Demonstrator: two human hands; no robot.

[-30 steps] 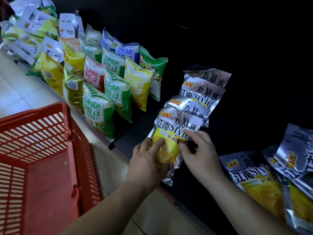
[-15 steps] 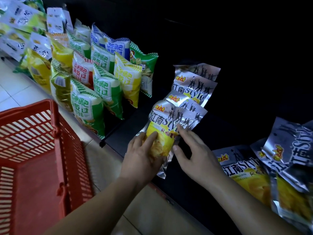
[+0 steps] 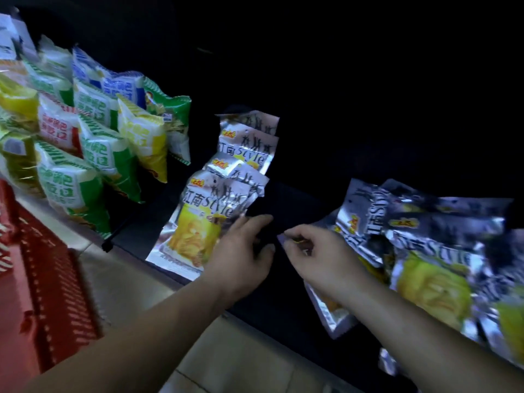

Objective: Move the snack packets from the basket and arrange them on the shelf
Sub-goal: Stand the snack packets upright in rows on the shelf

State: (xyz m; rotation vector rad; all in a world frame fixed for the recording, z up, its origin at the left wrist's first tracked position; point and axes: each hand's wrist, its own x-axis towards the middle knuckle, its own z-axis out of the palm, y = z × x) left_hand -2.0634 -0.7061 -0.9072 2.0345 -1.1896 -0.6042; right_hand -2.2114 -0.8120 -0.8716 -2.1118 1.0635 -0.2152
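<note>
The dark shelf [image 3: 286,202] carries a row of four silver packets [image 3: 243,154], overlapping one behind another. The left hand [image 3: 241,256] rests near-straight fingers against the front packet [image 3: 195,225]. The right hand [image 3: 320,256] pinches the corner of one packet [image 3: 331,313] at the jumbled heap [image 3: 431,251], too tangled to count. One red basket [image 3: 56,293] stands left.

Dark shelf [image 3: 295,205] under rows of snack packets [image 3: 204,222]
</note>
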